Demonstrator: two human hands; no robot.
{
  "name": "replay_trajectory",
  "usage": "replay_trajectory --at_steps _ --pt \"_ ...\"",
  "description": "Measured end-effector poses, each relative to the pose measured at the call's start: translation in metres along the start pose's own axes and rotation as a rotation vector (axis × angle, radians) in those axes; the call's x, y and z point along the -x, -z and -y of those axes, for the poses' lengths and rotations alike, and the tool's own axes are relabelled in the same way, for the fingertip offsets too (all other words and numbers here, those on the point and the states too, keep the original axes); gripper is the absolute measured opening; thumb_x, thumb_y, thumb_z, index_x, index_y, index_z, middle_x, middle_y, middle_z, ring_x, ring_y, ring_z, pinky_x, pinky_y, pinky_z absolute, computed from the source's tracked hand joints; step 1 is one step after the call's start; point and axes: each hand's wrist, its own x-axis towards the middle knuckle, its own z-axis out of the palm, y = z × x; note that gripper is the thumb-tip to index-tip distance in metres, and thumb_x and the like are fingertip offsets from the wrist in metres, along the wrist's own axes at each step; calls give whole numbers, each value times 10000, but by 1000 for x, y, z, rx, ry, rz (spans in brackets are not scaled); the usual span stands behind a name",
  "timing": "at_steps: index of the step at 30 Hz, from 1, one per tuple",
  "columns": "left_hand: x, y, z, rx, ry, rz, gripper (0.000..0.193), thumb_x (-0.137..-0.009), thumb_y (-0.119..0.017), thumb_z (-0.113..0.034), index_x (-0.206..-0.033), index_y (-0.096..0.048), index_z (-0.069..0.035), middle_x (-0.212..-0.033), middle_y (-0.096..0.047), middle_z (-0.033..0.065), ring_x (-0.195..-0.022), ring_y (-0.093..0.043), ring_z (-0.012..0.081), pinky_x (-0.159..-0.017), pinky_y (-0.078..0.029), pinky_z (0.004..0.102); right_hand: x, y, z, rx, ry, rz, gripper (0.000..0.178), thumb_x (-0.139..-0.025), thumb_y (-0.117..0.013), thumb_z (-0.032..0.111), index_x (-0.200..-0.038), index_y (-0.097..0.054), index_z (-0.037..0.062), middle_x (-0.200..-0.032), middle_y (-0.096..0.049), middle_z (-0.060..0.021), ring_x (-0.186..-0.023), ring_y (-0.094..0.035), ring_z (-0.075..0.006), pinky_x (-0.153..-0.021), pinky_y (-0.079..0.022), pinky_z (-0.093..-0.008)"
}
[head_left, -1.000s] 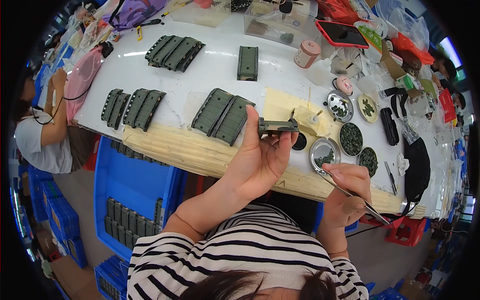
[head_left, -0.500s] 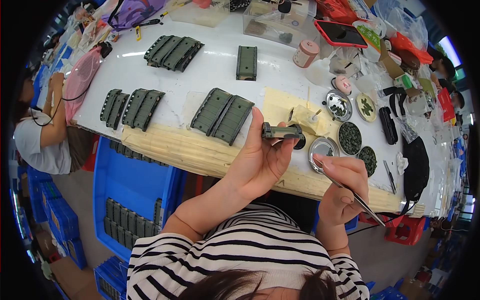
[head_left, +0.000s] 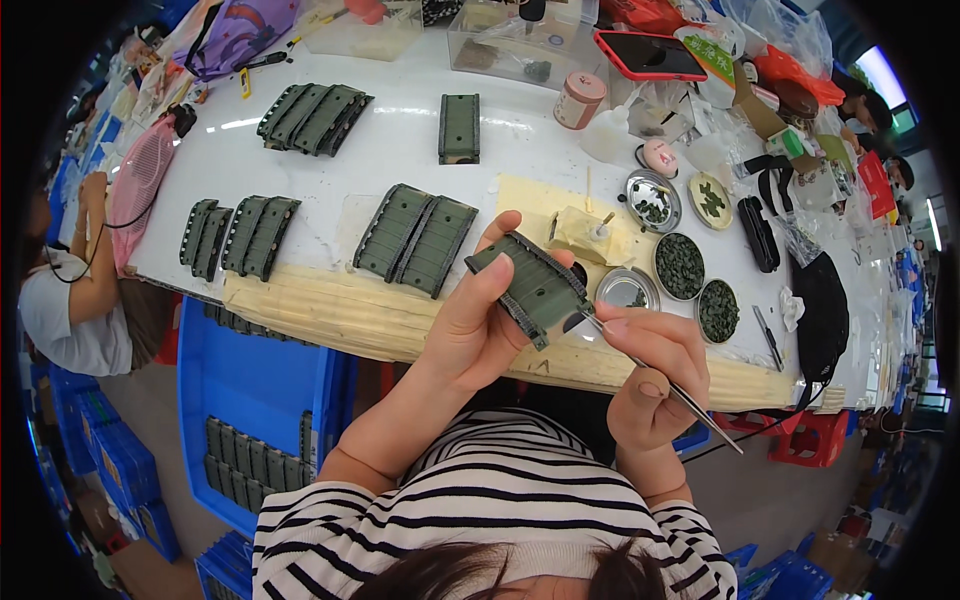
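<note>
The left hand (head_left: 470, 325) is closed round a green ridged plate (head_left: 535, 288), tilted up so its face meets the tool. The right hand (head_left: 655, 375), at 3 o'clock, pinches thin tweezers (head_left: 650, 368) tip-first against it. Small dishes (head_left: 680, 265) of green bits sit at 1 o'clock on the white surface (head_left: 400, 150), within reach.

Place: small-parts assembly workshop.
Bench: long white worktable (head_left: 400, 150), rows of identical green parts (head_left: 418, 238).
Stock: blue crates (head_left: 250, 400), round tins (head_left: 680, 266) of small pieces.
Others: co-worker (head_left: 70, 300) alongside.
</note>
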Motion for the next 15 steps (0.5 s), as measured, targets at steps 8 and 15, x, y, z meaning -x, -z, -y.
replay_trajectory --at_steps 8,15 --pt "1 -3 -2 -112 -45 22 540 -916 -600 -254 -1380 -337 -169 -1239 -537 217 -1111 -585 268 -916 -526 406 -1 2 2 18 5 22 220 -828 -596 83 -1010 -676 -13 -989 -647 -151 -929 -665 -267 -805 -520 -319" --pt "1 -6 -3 -115 -63 12 573 -895 -630 -222 -1367 -309 -175 -1228 -540 221 -1112 -586 276 -915 -531 415 -2 4 3 52 -8 37 223 -812 -596 64 -1008 -679 -4 -1000 -649 -156 -929 -662 -266 -803 -524 -317"
